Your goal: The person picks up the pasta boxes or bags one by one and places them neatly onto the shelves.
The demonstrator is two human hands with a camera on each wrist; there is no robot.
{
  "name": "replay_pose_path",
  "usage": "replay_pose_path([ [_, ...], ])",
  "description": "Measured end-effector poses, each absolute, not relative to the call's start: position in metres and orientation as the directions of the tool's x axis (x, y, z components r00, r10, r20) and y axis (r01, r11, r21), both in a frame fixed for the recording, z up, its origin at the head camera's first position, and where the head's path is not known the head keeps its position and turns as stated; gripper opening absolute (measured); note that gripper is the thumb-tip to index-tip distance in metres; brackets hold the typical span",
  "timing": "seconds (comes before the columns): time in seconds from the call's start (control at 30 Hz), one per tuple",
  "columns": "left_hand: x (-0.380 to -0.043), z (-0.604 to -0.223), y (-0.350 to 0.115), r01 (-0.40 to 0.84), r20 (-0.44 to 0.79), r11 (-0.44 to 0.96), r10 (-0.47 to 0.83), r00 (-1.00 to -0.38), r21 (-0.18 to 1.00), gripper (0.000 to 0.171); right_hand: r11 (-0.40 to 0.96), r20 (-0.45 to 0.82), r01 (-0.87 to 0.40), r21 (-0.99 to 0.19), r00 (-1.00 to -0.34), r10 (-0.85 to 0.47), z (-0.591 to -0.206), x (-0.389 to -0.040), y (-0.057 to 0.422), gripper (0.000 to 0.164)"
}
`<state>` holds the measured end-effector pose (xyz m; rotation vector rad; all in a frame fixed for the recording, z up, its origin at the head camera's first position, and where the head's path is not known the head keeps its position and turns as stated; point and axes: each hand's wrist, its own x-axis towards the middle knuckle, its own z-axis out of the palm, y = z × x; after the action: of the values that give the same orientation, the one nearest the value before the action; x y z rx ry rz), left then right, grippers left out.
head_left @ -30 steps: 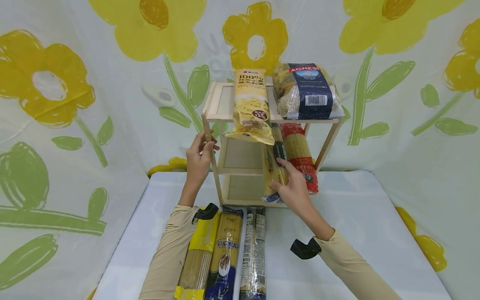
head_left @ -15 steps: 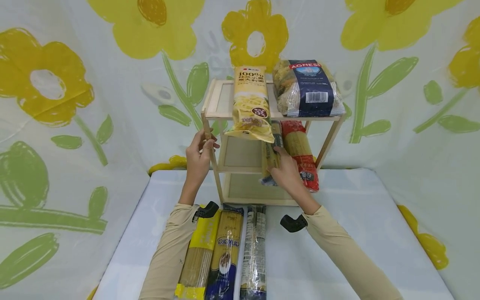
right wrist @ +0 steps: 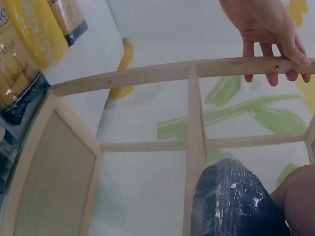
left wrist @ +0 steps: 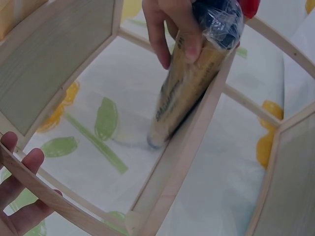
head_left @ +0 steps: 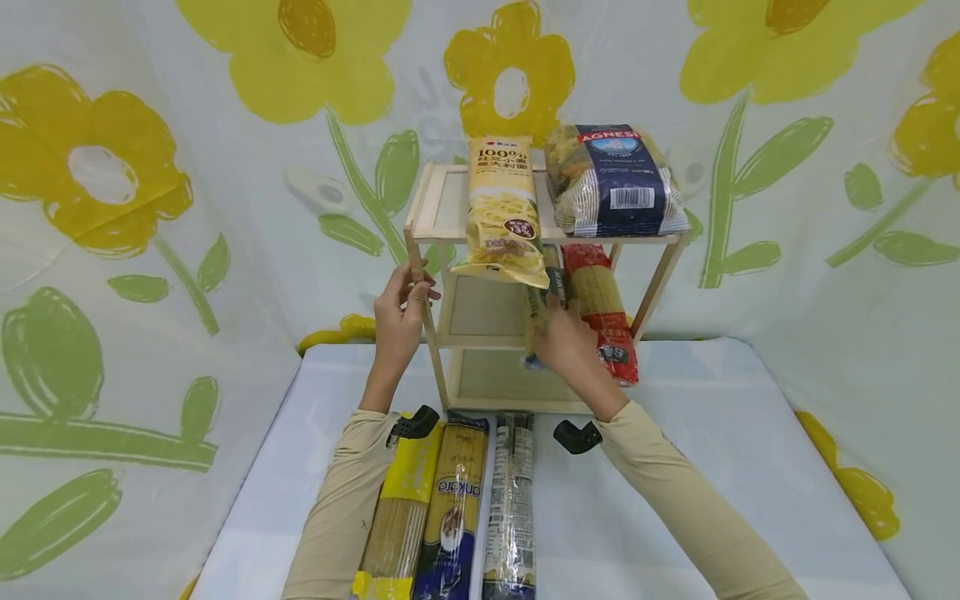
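In the head view a wooden three-tier rack (head_left: pixel 442 208) stands on the table. My left hand (head_left: pixel 399 321) holds its left front post, with thumb and fingertips on either side of the wood. My right hand (head_left: pixel 572 343) reaches into the middle tier and grips a clear-wrapped pack of spaghetti (left wrist: pixel 184 93) with a dark blue end. In the left wrist view this pack lies along the tier, its far end inside the rack. A red-banded spaghetti pack (head_left: pixel 597 292) sits just right of it. My right hand and the yellow bag above hide part of the held pack.
On the top tier lie a yellow noodle bag (head_left: pixel 504 200), overhanging the front edge, and a blue-labelled Agnesi pasta bag (head_left: pixel 618 183). Before the rack lie a yellow pack (head_left: pixel 401 508), an Ankara pack (head_left: pixel 450 508) and a silvery clear-wrapped pack (head_left: pixel 510 508).
My right hand has moved inward and slightly left, sliding the spaghetti pack deeper into the middle tier. My left hand stays on the post.
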<state>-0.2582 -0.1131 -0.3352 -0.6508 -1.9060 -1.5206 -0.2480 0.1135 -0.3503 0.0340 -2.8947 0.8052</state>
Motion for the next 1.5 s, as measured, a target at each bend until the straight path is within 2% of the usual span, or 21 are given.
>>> replay_pose_path([
  [0.27,-0.257,-0.336,-0.113,0.701,0.719,0.222,0.0,-0.695,0.678,0.027,0.922,0.229,-0.108,-0.373,-0.973,-0.021,-0.361,-0.239,0.113,0.054],
  [0.6,-0.256,-0.333,-0.113,0.698,0.716,0.214,-0.007,-0.698,0.683,0.027,0.92,0.251,-0.134,-0.369,-0.967,-0.041,-0.362,-0.221,0.112,0.047],
  [0.77,-0.255,-0.334,-0.114,0.693,0.709,0.206,-0.003,-0.705,0.69,0.028,0.92,0.239,-0.172,-0.353,-0.967,-0.089,-0.362,-0.21,0.113,0.057],
  [0.9,-0.255,-0.335,-0.114,0.685,0.7,0.2,-0.008,-0.714,0.701,0.027,0.891,0.175,-0.202,-0.407,-0.974,-0.141,-0.361,-0.199,0.115,0.065],
  [1.03,-0.257,-0.335,-0.114,0.692,0.705,0.19,0.001,-0.709,0.696,0.027,0.857,0.143,-0.218,-0.468,-0.975,-0.17,-0.359,-0.19,0.118,0.066],
  [1.5,-0.258,-0.335,-0.113,0.697,0.713,0.206,-0.003,-0.701,0.686,0.028,0.838,0.1,-0.224,-0.498,-0.974,-0.201,-0.362,-0.159,0.124,0.069],
])
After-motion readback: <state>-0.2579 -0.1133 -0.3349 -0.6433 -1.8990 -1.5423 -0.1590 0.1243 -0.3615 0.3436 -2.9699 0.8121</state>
